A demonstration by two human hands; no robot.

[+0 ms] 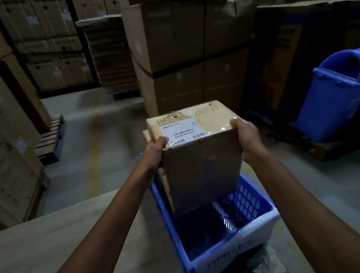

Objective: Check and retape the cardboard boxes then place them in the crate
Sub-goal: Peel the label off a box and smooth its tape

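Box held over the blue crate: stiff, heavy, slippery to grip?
Probably stiff: the cardboard box shows flat faces and square edges while the left hand and right hand hold only its top corners. Likely moderate weight, since both hands are used. Glossy tape across its top may be slick under fingers.

Brown cardboard box (202, 156) with white label (181, 131); blue slotted crate (244, 228); blue bin (340, 94); floor (95, 129) seemingly yellow-lined.
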